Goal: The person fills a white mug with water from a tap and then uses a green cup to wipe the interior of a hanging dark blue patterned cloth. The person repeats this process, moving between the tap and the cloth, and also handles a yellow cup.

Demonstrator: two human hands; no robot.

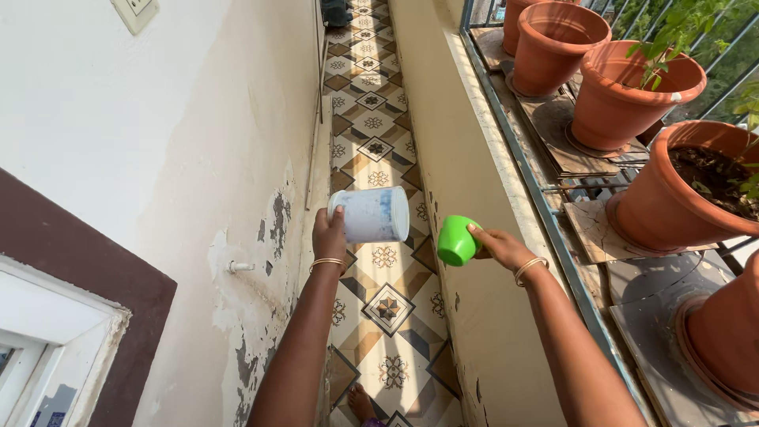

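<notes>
My left hand (328, 237) grips a white plastic tub with blue smears (373, 213), tipped on its side with its mouth toward my hand. My right hand (498, 245) holds a small green cup (457, 240), also tilted, close to the right of the tub. Both are held in the air above the patterned tile floor (379, 158) of a narrow balcony. Each wrist wears a thin gold bangle.
A peeling white wall (198, 142) with a small tap (239, 267) runs along the left. A low parapet (451, 119) is on the right, with several terracotta pots (632, 95) on a metal rack beyond it. My foot (362, 405) shows below.
</notes>
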